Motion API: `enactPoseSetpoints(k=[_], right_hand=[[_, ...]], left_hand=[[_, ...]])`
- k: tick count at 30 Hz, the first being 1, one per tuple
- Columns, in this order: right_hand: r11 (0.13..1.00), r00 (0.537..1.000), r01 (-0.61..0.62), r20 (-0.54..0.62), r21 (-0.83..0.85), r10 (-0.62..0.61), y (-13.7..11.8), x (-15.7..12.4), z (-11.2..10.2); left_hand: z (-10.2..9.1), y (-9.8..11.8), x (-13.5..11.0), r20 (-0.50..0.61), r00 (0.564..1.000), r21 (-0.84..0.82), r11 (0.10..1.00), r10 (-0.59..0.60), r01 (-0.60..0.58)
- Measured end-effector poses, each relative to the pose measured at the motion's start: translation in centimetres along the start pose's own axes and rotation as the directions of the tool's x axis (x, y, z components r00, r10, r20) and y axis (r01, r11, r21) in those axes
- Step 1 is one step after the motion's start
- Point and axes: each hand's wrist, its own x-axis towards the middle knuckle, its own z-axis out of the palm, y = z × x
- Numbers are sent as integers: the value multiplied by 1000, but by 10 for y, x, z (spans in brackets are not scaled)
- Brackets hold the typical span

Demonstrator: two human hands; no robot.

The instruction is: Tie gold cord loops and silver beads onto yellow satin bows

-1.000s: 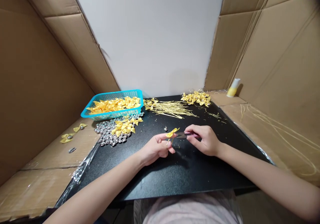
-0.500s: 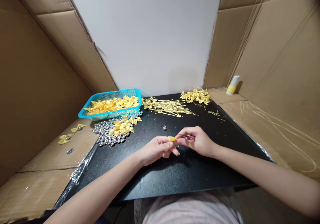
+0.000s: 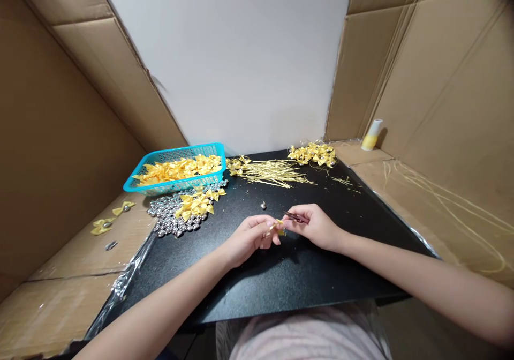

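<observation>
Over the middle of the black table, my left hand (image 3: 255,234) pinches a yellow ribbon bow (image 3: 277,225) between thumb and fingers. The bow is small and partly hidden by the fingertips. My right hand (image 3: 315,227) meets it from the other side, its fingertips at the bow. Tucked in that hand is a slim dark reddish tool (image 3: 296,218) with thin pointed ends facing left; whether it is tweezers or snips I cannot tell. A single silver bead (image 3: 263,205) lies on the table just beyond my hands.
A blue basket (image 3: 134,184) of yellow bows stands back left. Silver beads (image 3: 168,220) with loose bows (image 3: 195,205) lie before it. Yellow cord lengths (image 3: 277,172) and a pile of beaded bows (image 3: 313,154) lie behind. A thread cone (image 3: 371,135) stands right, near cardboard walls.
The bow has turned in my fingers and shows less of its face. The tool in my right hand has swung up, its points now clear of the bow.
</observation>
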Motion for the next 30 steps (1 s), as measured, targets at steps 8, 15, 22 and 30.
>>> enactPoseSetpoints(k=[8, 15, 22, 30], right_hand=[[974, 988, -90, -107, 206, 114, -6, 2, 1], [963, 986, -126, -76, 238, 147, -3, 2, 3], [993, 992, 112, -55, 24, -111, -4, -10, -3], [606, 882, 435, 181, -666, -435, -9, -23, -11]], left_hand=[[1, -3, -1, -54, 943, 50, 944, 327, -325], [11, -9, -2, -102, 973, 293, 941, 205, -168], [10, -6, -3, -243, 944, 292, 945, 223, -148], [9, -6, -5, -309, 904, 314, 929, 297, -198]])
